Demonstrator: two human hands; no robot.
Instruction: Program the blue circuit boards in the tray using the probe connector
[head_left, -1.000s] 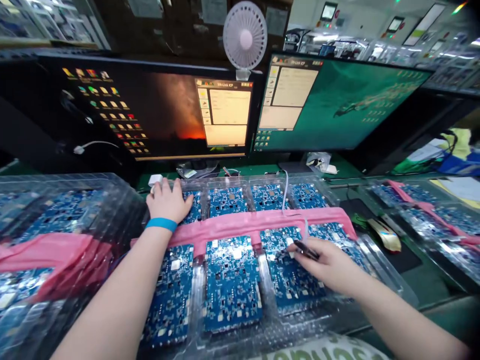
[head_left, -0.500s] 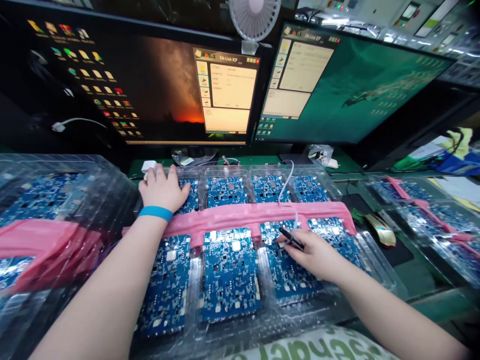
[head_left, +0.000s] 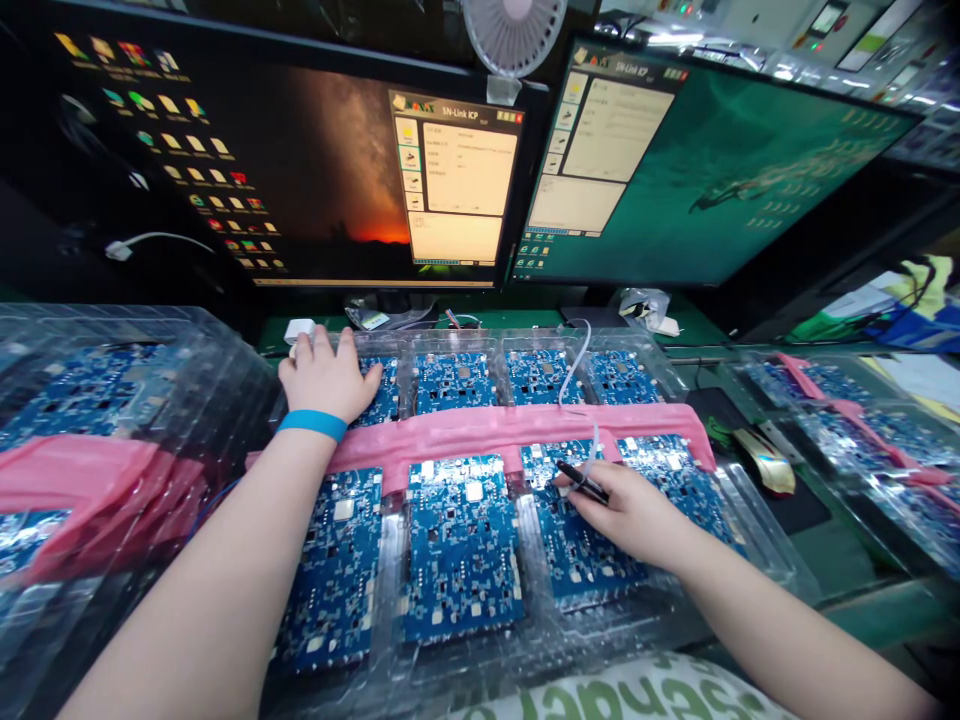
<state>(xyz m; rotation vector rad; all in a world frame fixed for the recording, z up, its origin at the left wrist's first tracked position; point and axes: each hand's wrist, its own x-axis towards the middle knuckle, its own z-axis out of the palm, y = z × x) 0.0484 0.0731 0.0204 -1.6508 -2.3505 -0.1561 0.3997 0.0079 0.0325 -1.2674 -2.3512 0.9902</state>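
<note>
My left hand (head_left: 324, 375) lies with its fingers spread over the far left corner of the tray, partly covering a blue circuit board (head_left: 385, 393). A blue band circles that wrist. My right hand (head_left: 634, 505) grips a black pen-shaped tool (head_left: 583, 482) above a near-row circuit board (head_left: 577, 555). Whether the tool's tip touches the board I cannot tell. A thin whitish cable (head_left: 576, 375) runs from beside the tool over the pink strip (head_left: 465, 430) toward the back. Several boards sit in two rows in the clear plastic tray (head_left: 388, 560).
Two monitors (head_left: 322, 180) stand behind the tray, with a small fan (head_left: 516, 35) above. Stacked trays with pink strips (head_left: 82, 480) are at left. To the right are a gold mouse (head_left: 766, 462) and another tray of boards (head_left: 862, 430). A printed bag (head_left: 637, 695) lies at the front.
The view has shifted very slightly. My left hand stays in place, and the pen-shaped tool in my right hand has barely moved.
</note>
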